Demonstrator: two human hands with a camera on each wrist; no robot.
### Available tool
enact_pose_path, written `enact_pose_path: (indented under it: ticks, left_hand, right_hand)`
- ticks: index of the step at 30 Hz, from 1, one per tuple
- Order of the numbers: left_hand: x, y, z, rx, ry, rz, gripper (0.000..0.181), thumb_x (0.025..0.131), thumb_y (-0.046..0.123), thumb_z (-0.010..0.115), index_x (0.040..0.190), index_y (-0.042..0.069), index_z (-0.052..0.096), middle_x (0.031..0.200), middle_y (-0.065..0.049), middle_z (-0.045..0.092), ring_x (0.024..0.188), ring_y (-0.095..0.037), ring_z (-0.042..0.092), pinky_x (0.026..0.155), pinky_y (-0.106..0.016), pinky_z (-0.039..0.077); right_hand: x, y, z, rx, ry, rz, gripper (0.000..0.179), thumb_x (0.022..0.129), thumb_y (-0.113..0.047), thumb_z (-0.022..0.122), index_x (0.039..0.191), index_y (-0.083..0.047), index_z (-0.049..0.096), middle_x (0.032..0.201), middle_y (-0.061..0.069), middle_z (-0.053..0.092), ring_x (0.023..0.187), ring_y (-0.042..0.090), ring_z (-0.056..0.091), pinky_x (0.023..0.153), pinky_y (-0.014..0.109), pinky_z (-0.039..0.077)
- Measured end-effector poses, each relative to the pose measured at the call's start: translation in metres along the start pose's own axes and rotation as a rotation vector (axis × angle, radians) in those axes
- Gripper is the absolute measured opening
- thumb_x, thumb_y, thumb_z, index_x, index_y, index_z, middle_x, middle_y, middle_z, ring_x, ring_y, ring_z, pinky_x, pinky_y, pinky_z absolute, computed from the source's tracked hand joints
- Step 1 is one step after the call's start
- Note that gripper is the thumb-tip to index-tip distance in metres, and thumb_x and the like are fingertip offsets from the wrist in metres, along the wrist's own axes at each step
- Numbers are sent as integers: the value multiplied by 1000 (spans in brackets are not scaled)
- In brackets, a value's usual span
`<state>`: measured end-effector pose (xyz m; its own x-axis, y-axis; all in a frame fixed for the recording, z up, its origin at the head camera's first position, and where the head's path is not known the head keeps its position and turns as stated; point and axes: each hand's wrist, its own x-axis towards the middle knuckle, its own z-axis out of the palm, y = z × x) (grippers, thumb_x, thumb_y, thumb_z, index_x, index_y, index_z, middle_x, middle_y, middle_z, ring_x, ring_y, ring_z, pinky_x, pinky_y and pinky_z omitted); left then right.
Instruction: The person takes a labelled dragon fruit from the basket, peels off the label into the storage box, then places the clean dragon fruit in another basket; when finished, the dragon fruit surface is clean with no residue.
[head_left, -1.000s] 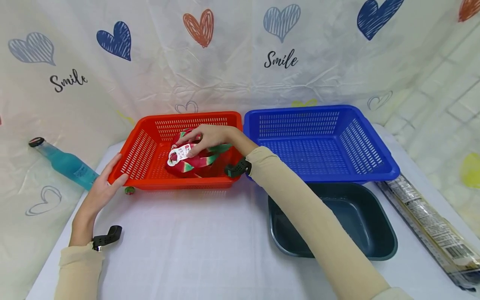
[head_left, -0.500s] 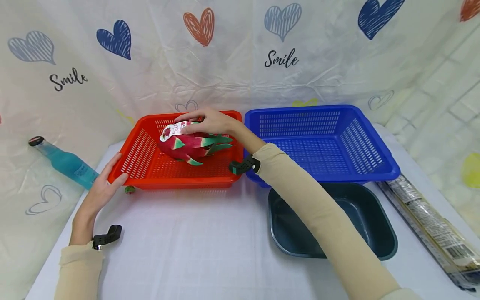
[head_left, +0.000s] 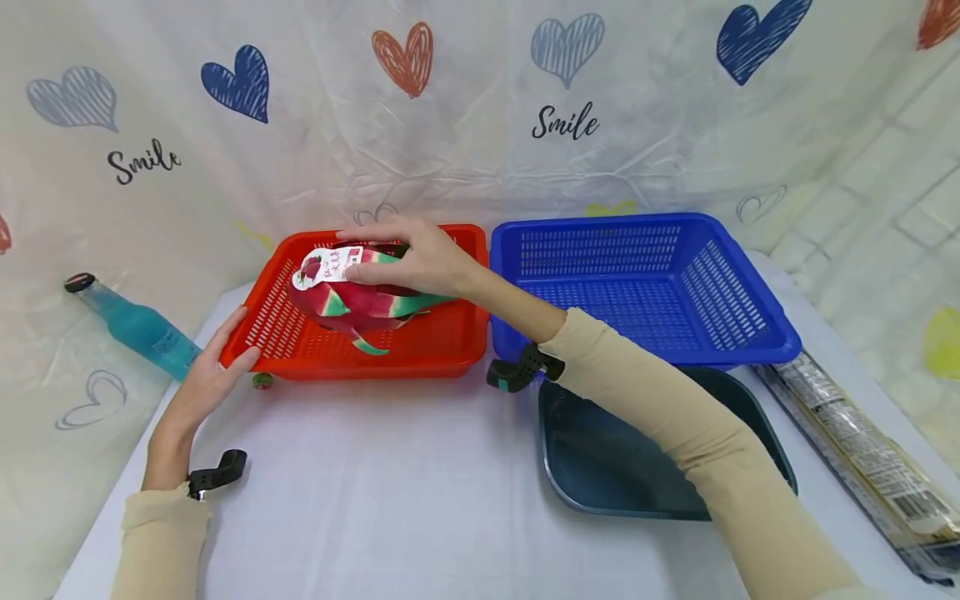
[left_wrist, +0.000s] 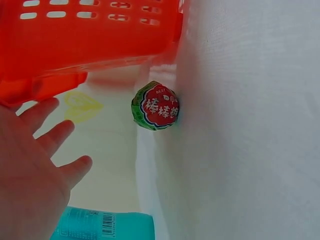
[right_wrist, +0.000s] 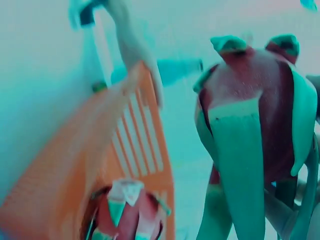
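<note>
In the head view my right hand (head_left: 416, 262) grips a red dragon fruit (head_left: 367, 308) with green-tipped scales and a white label, held over the red basket (head_left: 375, 367). The right wrist view shows this dragon fruit (right_wrist: 245, 85) close up, and a second dragon fruit (right_wrist: 131, 212) lower down inside the basket. My left hand (head_left: 202, 383) holds the basket's front left corner at the rim. A lollipop in a green and red wrapper (left_wrist: 156, 106) lies just in front of that corner. Beside the left hand rests a bottle of blue liquid (head_left: 146, 333).
To the right of the red basket stands a blue basket (head_left: 645, 358). A dark green tub (head_left: 615, 450) sits in front of it, partly behind the right sleeve. A long clear package (head_left: 862, 458) lies along the table's right edge. A printed curtain hangs behind.
My right hand has lifted the dragon fruit up from inside the red basket and shifted it slightly left. The left hand stays on the basket's corner.
</note>
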<state>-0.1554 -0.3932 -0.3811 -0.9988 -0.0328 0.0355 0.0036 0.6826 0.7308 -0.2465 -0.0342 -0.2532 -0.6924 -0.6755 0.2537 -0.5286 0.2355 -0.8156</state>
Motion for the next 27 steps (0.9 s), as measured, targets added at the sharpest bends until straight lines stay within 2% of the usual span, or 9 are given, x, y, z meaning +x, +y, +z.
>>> enact_pose_path:
  ticks: [6, 10, 13, 20, 27]
  left_hand:
    - [1, -1, -2, 6, 8, 8, 75, 98, 39, 50, 156, 35, 3, 156, -22, 23, 131, -42, 29, 74, -7, 45]
    - [1, -2, -2, -1, 4, 16, 74, 98, 38, 50, 156, 34, 3, 157, -22, 21, 132, -44, 28, 73, -5, 43]
    - [1, -3, -2, -6, -2, 16, 74, 98, 38, 50, 156, 33, 3, 157, -22, 21, 132, -44, 27, 73, -5, 42]
    - [1, -3, -3, -2, -3, 17, 74, 98, 38, 49, 156, 34, 3, 158, -22, 21, 132, -44, 28, 73, -4, 40]
    - [-1, -2, -2, -9, 0, 23, 74, 98, 38, 49, 156, 35, 3, 158, -22, 20, 131, -43, 28, 73, -4, 41]
  right_hand:
    - [-44, -20, 6, -81, 34, -86, 51, 82, -37, 73, 132, -29, 61, 106, -3, 60, 100, 9, 54, 74, 25, 56]
    - [-74, -23, 11, -83, 22, -151, 52, 80, -35, 75, 130, -29, 63, 101, -6, 59, 97, 7, 52, 71, 28, 55]
    - [-94, -22, 16, -83, -1, -149, 52, 78, -34, 76, 129, -30, 63, 100, -7, 59, 96, 6, 52, 69, 27, 54]
    - [-123, -21, 26, -13, -41, -43, 51, 80, -33, 73, 130, -30, 63, 99, -5, 59, 97, 10, 55, 67, 26, 57]
    - [-144, -15, 41, 142, -111, 164, 50, 85, -29, 72, 134, -32, 59, 110, 0, 60, 105, 15, 56, 72, 26, 59]
